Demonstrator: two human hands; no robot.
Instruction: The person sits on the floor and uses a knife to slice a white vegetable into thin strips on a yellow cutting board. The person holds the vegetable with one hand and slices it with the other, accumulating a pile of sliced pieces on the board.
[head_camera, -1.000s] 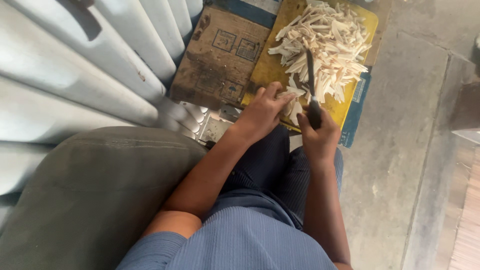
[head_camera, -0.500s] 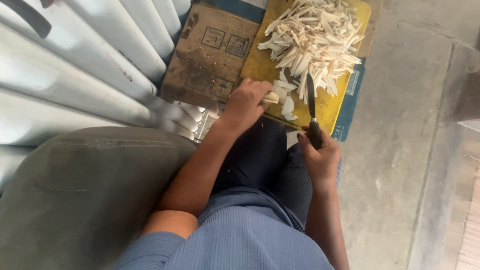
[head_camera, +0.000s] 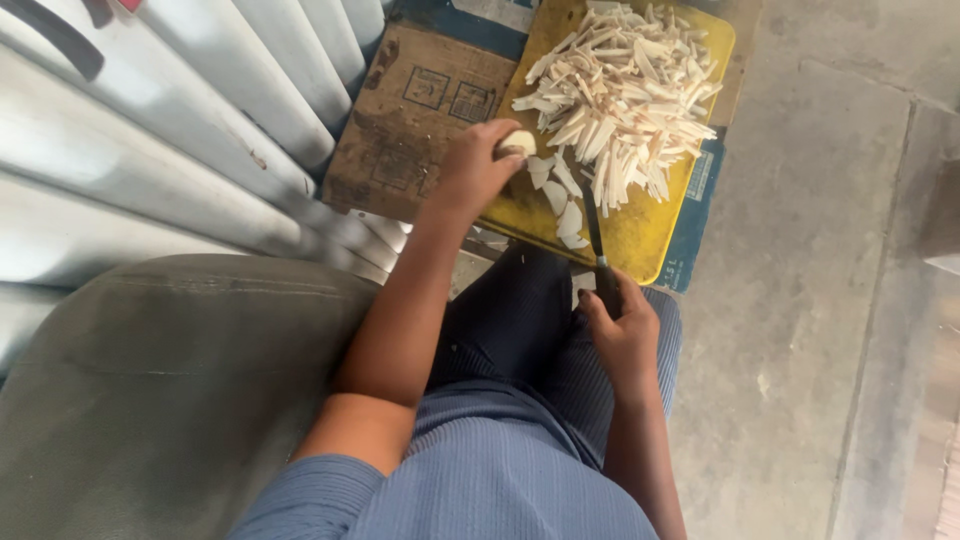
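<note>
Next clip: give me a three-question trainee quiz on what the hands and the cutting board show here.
1. True or false: the right hand grips a dark-handled knife whose blade lies on the yellow plastic cutting board.
2. What does the left hand hold?
A. a pale uncut chunk
B. a metal spoon
C. a green bottle
3. Fill in: the heap of pale cut strips lies on the board's ___ end from the person.

Key
1. True.
2. A.
3. Far.
</note>
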